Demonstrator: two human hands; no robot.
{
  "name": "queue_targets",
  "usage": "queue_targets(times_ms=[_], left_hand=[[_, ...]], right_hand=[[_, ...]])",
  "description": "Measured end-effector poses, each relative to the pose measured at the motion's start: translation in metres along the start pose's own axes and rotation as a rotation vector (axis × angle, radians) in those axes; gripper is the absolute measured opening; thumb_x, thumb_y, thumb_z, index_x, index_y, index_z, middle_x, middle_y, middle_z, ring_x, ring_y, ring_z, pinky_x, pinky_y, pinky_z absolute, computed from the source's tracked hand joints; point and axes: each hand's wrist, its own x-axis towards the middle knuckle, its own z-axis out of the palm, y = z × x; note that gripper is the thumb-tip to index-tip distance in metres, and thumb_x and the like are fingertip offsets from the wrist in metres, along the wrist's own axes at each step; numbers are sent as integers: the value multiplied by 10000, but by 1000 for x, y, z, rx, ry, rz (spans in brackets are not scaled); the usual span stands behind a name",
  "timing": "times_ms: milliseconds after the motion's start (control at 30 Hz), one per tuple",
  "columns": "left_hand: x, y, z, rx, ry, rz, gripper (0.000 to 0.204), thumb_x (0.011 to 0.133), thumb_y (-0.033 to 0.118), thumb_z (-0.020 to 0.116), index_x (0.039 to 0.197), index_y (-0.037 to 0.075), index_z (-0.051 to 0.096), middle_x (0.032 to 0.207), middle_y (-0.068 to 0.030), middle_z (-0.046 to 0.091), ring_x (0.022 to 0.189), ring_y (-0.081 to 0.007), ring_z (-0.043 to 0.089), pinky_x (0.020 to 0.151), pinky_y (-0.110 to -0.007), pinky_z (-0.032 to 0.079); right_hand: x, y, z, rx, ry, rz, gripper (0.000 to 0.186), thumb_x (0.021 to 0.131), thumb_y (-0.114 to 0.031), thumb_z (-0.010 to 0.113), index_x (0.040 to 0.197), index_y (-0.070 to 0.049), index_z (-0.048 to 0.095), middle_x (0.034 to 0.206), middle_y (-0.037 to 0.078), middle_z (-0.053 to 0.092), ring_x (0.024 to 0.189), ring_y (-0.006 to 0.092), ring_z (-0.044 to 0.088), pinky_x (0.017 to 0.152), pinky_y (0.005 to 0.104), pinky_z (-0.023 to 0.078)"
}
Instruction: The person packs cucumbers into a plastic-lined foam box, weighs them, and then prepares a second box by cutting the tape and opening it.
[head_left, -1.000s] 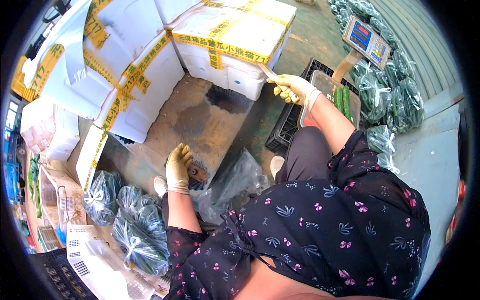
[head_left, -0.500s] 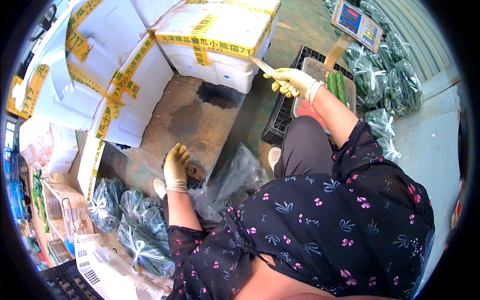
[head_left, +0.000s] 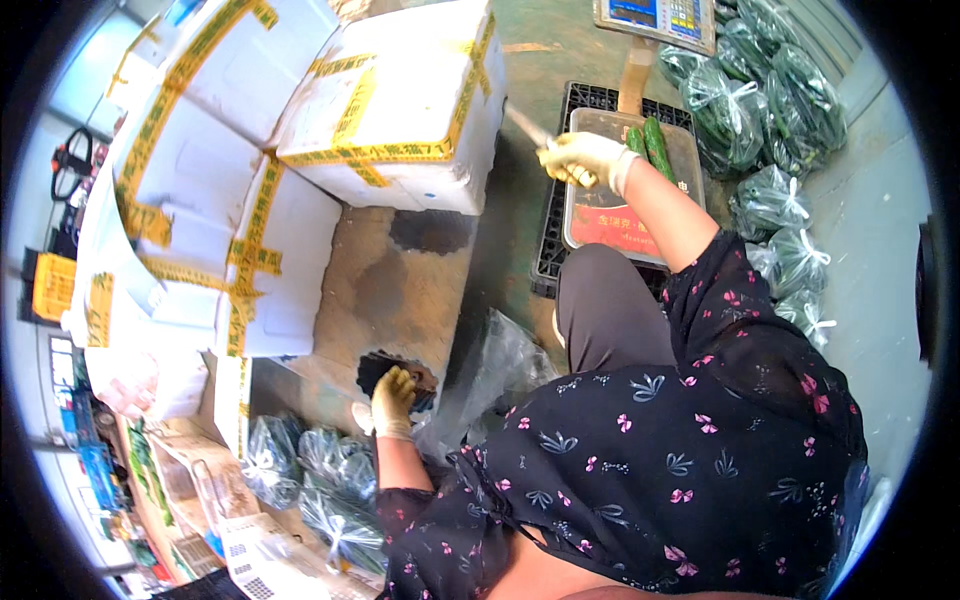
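My right hand (head_left: 583, 163), in a pale glove with yellowed fingers, is closed around the handle of a knife (head_left: 526, 125). Its blade points up and left, away from me. Beside that hand, several green cucumbers (head_left: 656, 148) lie on the platform of a weighing scale (head_left: 612, 228). My left hand (head_left: 393, 398), gloved alike, is loosely curled with nothing seen in it. Below it is the near end of a worn brown board (head_left: 385, 300), next to a dark jagged hole (head_left: 376, 366).
White foam boxes (head_left: 390, 90) bound with yellow tape stand at the board's left and far sides. Bagged cucumbers (head_left: 735, 110) line the right wall; more bags (head_left: 335, 490) lie at lower left. Clear plastic film (head_left: 505, 360) lies between board and legs. The scale's display (head_left: 655, 18) rises beyond its platform.
My view has swung, shifting the boxes and scale in the picture. The knife stays in my right hand, now level with the scale's platform. My left hand remains curled near the board's hole.
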Motion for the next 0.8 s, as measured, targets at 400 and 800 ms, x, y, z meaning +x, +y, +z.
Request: queue_targets(times_ms=[400,800], left_hand=[[-72,-16,-49,-46,89,69,284,931,244,406,1113,63,527,1003,-66,570,873,-205,549,717,-324,441],[-176,-19,-136,1238,903,482,275,824,138,540,1044,-17,598,930,-114,627,843,-198,586,769,-294,457]], right_hand=[[101,11,-60,227,284,-92,167,860,-187,546,814,-26,538,563,35,500,410,119,421,379,256,325],[215,-70,-86,635,257,-222,231,908,-271,496,938,-46,535,768,104,616,584,160,588,428,255,441]])
